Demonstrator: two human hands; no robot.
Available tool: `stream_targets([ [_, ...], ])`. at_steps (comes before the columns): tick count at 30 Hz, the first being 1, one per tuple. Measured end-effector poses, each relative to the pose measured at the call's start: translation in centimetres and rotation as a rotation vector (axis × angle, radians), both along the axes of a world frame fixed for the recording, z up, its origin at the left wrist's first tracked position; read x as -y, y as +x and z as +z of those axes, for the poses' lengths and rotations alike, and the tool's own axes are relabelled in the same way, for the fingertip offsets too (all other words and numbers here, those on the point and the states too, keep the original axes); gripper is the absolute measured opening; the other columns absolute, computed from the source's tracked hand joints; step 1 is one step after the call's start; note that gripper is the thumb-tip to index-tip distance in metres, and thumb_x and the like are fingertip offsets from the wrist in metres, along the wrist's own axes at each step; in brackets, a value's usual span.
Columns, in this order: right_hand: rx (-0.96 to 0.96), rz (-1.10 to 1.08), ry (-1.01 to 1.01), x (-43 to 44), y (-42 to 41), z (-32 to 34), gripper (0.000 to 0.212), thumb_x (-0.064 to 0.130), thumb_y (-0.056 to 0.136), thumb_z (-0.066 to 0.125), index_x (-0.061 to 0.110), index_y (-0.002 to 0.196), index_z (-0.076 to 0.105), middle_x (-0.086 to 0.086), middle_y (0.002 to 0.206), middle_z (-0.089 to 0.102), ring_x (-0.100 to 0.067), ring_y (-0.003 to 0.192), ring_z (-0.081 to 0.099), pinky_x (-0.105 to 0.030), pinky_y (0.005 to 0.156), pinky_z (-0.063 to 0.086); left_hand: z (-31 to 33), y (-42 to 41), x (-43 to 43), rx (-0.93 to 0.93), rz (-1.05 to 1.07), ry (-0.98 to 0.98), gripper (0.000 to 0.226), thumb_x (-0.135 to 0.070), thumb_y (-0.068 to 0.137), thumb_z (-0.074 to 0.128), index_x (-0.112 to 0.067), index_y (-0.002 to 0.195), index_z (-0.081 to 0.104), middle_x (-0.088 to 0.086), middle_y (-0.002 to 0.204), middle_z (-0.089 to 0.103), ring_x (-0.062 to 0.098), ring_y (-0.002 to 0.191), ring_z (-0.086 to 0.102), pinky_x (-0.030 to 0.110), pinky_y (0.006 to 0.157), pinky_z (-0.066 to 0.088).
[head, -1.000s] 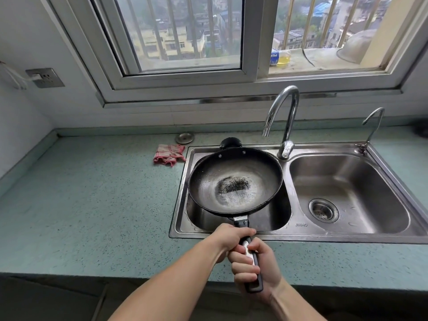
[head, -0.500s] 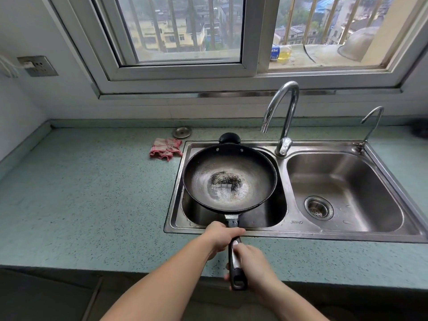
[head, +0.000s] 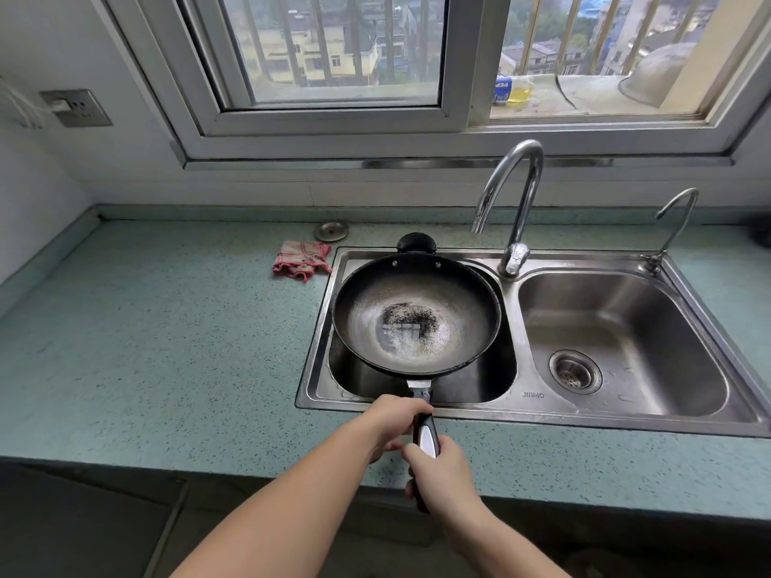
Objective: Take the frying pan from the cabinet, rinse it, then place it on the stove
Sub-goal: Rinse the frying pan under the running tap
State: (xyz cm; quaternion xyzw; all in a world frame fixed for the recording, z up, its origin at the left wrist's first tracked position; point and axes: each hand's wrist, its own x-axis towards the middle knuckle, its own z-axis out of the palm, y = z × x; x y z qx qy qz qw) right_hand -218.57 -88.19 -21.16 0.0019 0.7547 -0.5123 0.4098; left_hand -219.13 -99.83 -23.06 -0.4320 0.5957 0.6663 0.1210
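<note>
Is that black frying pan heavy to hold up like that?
Probably fairly heavy: both the left hand and right hand grip the frying pan by its long handle. It looks like stiff metal, so unlikely to bend. Weight beyond the hands likely makes it dip forward.

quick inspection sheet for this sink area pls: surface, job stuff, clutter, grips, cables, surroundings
surface: speckled green counter with a steel double sink set into it.
job's things: frying pan over the left basin, dark patch at its centre; faucet shows no running water; stove not in view.
clutter: pink cloth and round metal disc by the sink's far left corner.
grips: left hand holds the handle near the pan; right hand holds its end.
cables: white wires at the wall socket.
surroundings: barred window; bottle and metal bowl on the outer ledge.
</note>
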Motion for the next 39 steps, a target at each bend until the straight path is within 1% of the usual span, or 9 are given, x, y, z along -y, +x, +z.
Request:
stream_targets([
  [3, 0.086, 0.011, -0.022, 0.0, -0.7, 0.1, 0.026, 0.013, 0.080, 0.060, -0.001, 0.102, 0.060, -0.005, 0.057, 0.054, -0.019, 0.042, 0.055, -0.022, 0.041, 0.039, 0.1, 0.1, -0.2, -0.004, 0.022, 0.029, 0.006, -0.022, 0.085, 0.064, -0.018, 0.086, 0.068, -0.001, 0.083, 0.067, 0.013, 0.078, 0.063, 0.027, 0.068, 0.042],
  [7, 0.153, 0.022, -0.041, 0.1, -1.4, 0.0, 0.032, 0.012, 0.081, 0.061, -0.005, 0.108, 0.059, -0.008, 0.066, 0.054, -0.019, 0.043, 0.057, -0.022, 0.040, 0.043, 0.3, 0.1, -0.2, 0.000, 0.019, 0.042, 0.007, -0.018, 0.083, 0.060, -0.014, 0.087, 0.064, 0.007, 0.086, 0.065, 0.014, 0.067, 0.059, 0.022, 0.055, 0.039],
  [13, 0.176, -0.002, -0.040, 0.1, -1.3, -0.4, 0.026, 0.010, 0.082, 0.058, -0.004, 0.104, 0.056, -0.010, 0.067, 0.054, -0.018, 0.039, 0.051, -0.024, 0.043, 0.042, 0.1, 0.2, -0.2, 0.023, 0.003, 0.055, 0.008, -0.016, 0.084, 0.058, -0.012, 0.088, 0.064, 0.008, 0.088, 0.067, 0.013, 0.067, 0.060, 0.022, 0.054, 0.040],
  [17, 0.192, -0.015, -0.047, 0.2, -1.4, -0.8, 0.025, 0.009, 0.084, 0.055, -0.003, 0.105, 0.058, -0.011, 0.067, 0.054, -0.017, 0.039, 0.051, -0.024, 0.042, 0.042, 0.1, 0.1, -0.2, 0.016, -0.007, 0.069, 0.007, -0.014, 0.086, 0.058, -0.012, 0.088, 0.064, 0.007, 0.087, 0.066, 0.012, 0.069, 0.059, 0.023, 0.058, 0.042],
  [20, 0.193, -0.010, -0.046, 0.2, -1.2, -1.0, 0.026, 0.011, 0.084, 0.056, -0.003, 0.106, 0.061, -0.009, 0.065, 0.054, -0.016, 0.038, 0.052, -0.022, 0.041, 0.041, -0.1, 0.2, -0.3, 0.019, -0.010, 0.070, 0.007, -0.012, 0.088, 0.058, -0.011, 0.092, 0.064, 0.007, 0.089, 0.065, 0.011, 0.069, 0.059, 0.022, 0.056, 0.042],
  [28, 0.196, 0.020, -0.035, 0.2, -1.0, -1.2, 0.026, 0.012, 0.088, 0.053, -0.002, 0.108, 0.060, -0.009, 0.067, 0.054, -0.016, 0.040, 0.053, -0.022, 0.043, 0.043, -0.1, 0.4, -0.1, 0.032, -0.021, 0.051, 0.007, -0.009, 0.086, 0.059, -0.014, 0.084, 0.063, 0.008, 0.089, 0.066, 0.012, 0.073, 0.060, 0.021, 0.054, 0.042],
  [32, 0.203, 0.056, -0.037, 0.1, -1.0, -0.8, 0.023, 0.012, 0.088, 0.054, 0.000, 0.105, 0.064, -0.009, 0.067, 0.052, -0.017, 0.044, 0.053, -0.020, 0.041, 0.040, -0.3, 0.5, -0.1, 0.041, -0.021, 0.027, 0.005, -0.008, 0.086, 0.060, -0.011, 0.083, 0.064, 0.010, 0.087, 0.067, 0.014, 0.069, 0.061, 0.020, 0.049, 0.038],
  [35, 0.187, 0.094, -0.034, 0.0, -1.2, -0.6, 0.011, 0.010, 0.089, 0.053, 0.006, 0.093, 0.062, -0.010, 0.071, 0.052, -0.019, 0.050, 0.054, -0.017, 0.038, 0.037, -0.4, 0.4, -0.1, 0.039, -0.016, 0.001, 0.013, -0.007, 0.085, 0.062, -0.014, 0.074, 0.060, 0.009, 0.082, 0.065, 0.014, 0.066, 0.058, 0.019, 0.046, 0.036],
  [39, 0.143, 0.131, -0.019, -0.1, -1.4, -0.6, 0.011, 0.010, 0.090, 0.051, 0.014, 0.082, 0.059, -0.011, 0.074, 0.054, -0.021, 0.056, 0.057, -0.022, 0.048, 0.044, -0.8, 0.3, -0.1, 0.052, -0.029, -0.025, 0.019, -0.009, 0.084, 0.065, -0.017, 0.068, 0.057, 0.006, 0.079, 0.064, 0.014, 0.066, 0.057, 0.021, 0.052, 0.039],
])
